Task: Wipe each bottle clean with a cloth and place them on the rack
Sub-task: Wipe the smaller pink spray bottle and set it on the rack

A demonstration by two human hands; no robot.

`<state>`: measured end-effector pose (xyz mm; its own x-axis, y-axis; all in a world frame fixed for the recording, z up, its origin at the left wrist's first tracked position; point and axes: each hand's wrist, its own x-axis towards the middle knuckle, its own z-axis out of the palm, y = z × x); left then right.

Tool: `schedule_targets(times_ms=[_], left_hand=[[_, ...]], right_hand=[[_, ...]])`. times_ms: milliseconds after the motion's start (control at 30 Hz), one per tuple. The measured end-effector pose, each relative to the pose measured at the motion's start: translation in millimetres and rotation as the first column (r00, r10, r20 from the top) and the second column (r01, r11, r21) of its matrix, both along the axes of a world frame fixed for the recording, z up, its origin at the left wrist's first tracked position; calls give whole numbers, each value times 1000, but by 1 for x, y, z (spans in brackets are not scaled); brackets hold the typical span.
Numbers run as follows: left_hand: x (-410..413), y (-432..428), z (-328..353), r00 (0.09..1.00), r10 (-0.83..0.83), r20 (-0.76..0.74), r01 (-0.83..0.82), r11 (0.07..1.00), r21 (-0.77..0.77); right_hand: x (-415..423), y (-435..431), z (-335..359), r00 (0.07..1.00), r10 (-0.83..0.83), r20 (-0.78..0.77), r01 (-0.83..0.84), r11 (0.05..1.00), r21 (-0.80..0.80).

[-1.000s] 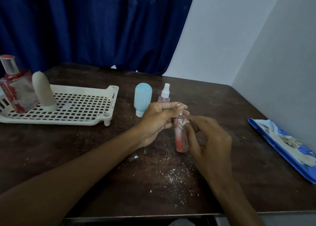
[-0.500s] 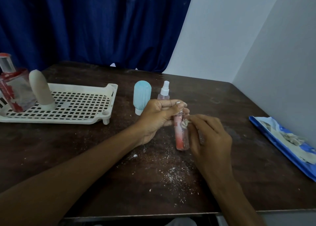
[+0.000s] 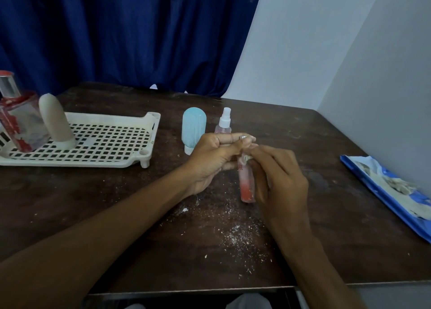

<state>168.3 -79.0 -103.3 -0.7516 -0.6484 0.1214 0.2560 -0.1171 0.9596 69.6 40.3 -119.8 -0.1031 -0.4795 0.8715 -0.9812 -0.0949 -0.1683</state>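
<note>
A slim clear bottle with red liquid point(image 3: 246, 182) stands upright above the table centre. My left hand point(image 3: 214, 159) grips its top end. My right hand point(image 3: 277, 180) pinches a small whitish scrap of cloth point(image 3: 246, 159) against the bottle's upper side. Behind my hands stand a light blue bottle point(image 3: 193, 126) on its cap and a small pink spray bottle point(image 3: 224, 123). The white slotted rack point(image 3: 105, 143) lies at the left and holds a square glass bottle with red marks point(image 3: 19, 119) and a beige bottle point(image 3: 56, 122).
The dark wooden table point(image 3: 303, 238) carries white crumbs in front of my hands. A blue packet with whitish cloth point(image 3: 391, 189) lies at the right edge beside the wall. A blue curtain hangs behind the table.
My right fingers have slid slightly along the bottle's upper part with the cloth scrap. The bottle stays in the same spot in my left hand.
</note>
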Motion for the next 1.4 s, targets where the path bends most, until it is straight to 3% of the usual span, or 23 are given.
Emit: schedule_targets(times_ms=[133,300,500,667,867,1033,1233,1400], left_hand=[[2,0,0,1000,-2,-9,2,1000,7],[1,1,0,1000,13,5,-13,999,-35],[2,1,-1,1000,27,-15,-27,1000,-1],[1,0,-2,1000,18,-9,-18,1000,0],[1,-2,-4,999,41,-12,-41,999,28],[1,-3,-5,999,47,7,-48,998,32],[1,-3,-5,998,61,7,-61,997,37],[2,-6,-4,996,87,12,-87,996,22]], right_hand=[[7,9,-3,998,35,-52,-34,999,25],[-7,9,-4,991,-132,34,130,990,46],[1,11,-3,1000,8,10,-8,1000,30],[-1,18,-4,993,-44,107,36,996,78],[2,19,-3,997,41,65,-46,996,81],[-3,22,-5,994,-26,103,15,994,104],[0,25,-5,994,51,99,-62,992,109],[-3,25,-7,988,-4,154,-19,989,148]])
